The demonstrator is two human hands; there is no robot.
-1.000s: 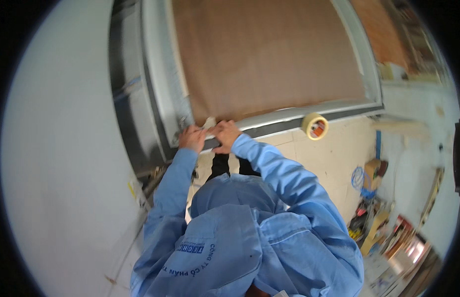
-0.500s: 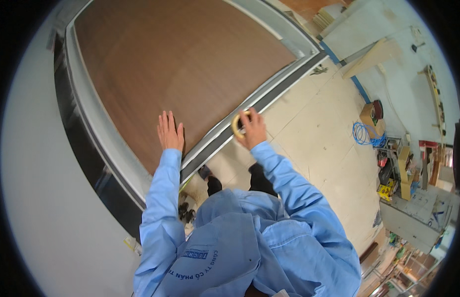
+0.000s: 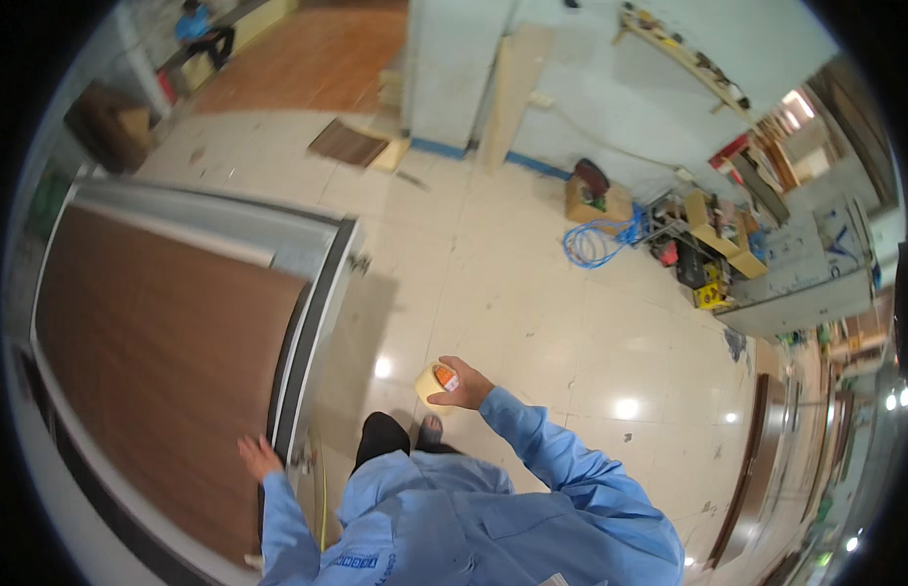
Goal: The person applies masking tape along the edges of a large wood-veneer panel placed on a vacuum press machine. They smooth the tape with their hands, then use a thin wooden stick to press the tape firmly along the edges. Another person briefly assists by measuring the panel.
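Observation:
My right hand (image 3: 462, 384) is closed around a cream-coloured roll of tape (image 3: 431, 390), whose orange core label shows. It is held over the floor, apart from the frame. At the lower left, my left hand (image 3: 262, 456) lies with its fingers stretched out near the right edge of a brown sheet (image 3: 161, 352). That sheet sits inside a large metal frame (image 3: 319, 293) with a dark strip along its side.
Pale floor tiles (image 3: 513, 293) stretch to my right. Blue hose (image 3: 593, 246) lies coiled beside a cardboard box (image 3: 598, 202) and tools along the wall. A brown board (image 3: 349, 144) lies on the floor ahead. Far off at the upper left, another person (image 3: 202, 34) sits.
My view has turned right, so the frame appears farther left. My right hand has carried the tape roll away from the frame's edge. My left hand remains at the brown sheet.

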